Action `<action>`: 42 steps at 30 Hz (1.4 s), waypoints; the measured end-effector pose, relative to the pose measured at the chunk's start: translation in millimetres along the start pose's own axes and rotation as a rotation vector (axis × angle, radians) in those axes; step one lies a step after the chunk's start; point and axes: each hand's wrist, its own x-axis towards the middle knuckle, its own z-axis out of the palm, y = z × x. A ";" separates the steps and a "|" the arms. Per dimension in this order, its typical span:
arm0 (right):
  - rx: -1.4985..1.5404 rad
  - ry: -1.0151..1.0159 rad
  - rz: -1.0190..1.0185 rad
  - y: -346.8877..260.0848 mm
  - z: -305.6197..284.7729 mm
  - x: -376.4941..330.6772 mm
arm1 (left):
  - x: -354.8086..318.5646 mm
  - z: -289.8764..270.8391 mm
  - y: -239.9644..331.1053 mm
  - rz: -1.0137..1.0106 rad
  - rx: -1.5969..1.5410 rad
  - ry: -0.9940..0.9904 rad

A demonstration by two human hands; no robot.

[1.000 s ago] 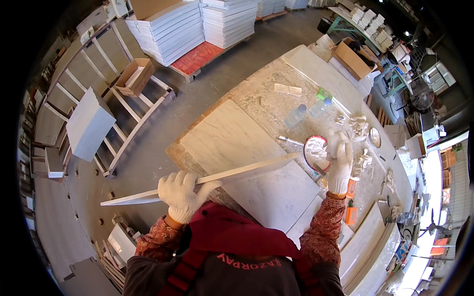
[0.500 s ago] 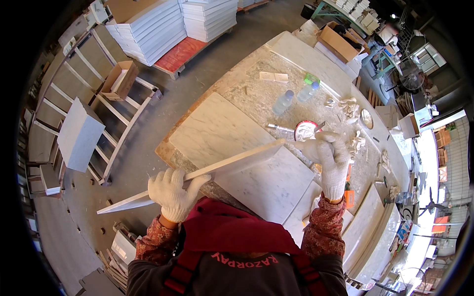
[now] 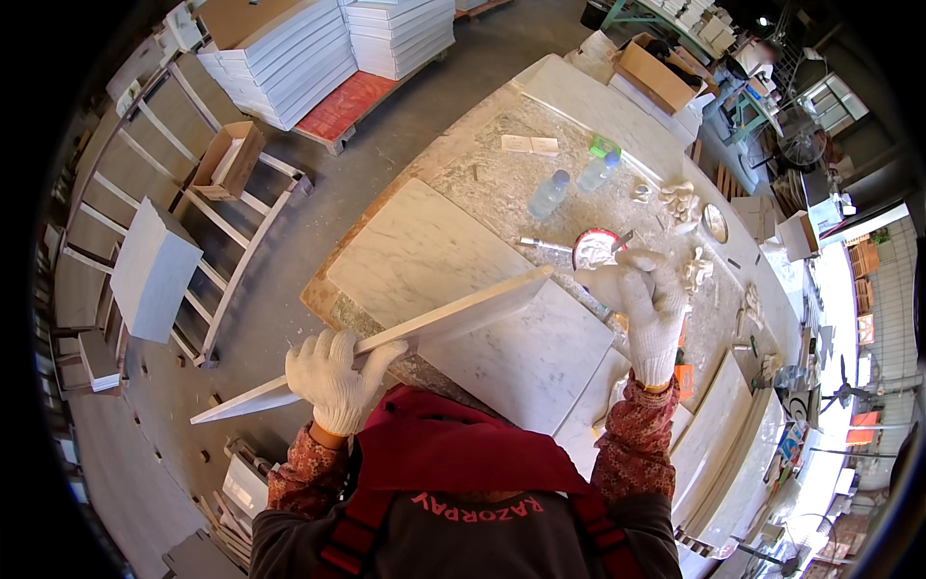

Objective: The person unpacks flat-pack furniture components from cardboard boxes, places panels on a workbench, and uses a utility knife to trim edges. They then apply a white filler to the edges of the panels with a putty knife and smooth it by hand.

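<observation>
Both my hands wear white knit gloves. My left hand [image 3: 335,379] grips the lower edge area of a long white stone slab [image 3: 458,314], fingers over one face and thumb along the other. The slab stands tilted on edge, slanting from lower left up over the bench. My right hand [image 3: 648,309] hovers just past the slab's upper right end, a small gap between. One of its digits stretches toward the slab's corner; the others are bent, and nothing shows between them. Beneath lies a large grey-veined marble slab [image 3: 424,232]. Beyond my right hand sits a red-rimmed bowl of white paste [image 3: 596,248].
On the dusty workbench [image 3: 482,198] stand two water bottles [image 3: 549,194], with crumpled gloves [image 3: 680,203] farther right. More slabs [image 3: 719,434] lean at right. Left of the bench is a slatted rack [image 3: 217,217] holding a cardboard box [image 3: 229,161]. Stacked white boxes [image 3: 285,72] sit on a pallet.
My right hand has shifted slightly to the right, off the slab's end, leaving a gap. My left hand and the slab have hardly moved.
</observation>
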 end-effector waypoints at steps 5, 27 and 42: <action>-0.022 -0.005 -0.043 1.9 -0.2 2.0 | 0.8 0.7 -0.5 0.007 -0.006 0.006; -0.074 -0.018 -0.069 9.7 0.6 8.1 | 3.3 1.2 -0.1 -0.009 0.006 0.003; -0.072 0.196 0.378 263.4 -4.6 35.2 | 5.9 1.3 3.1 -0.001 0.032 -0.065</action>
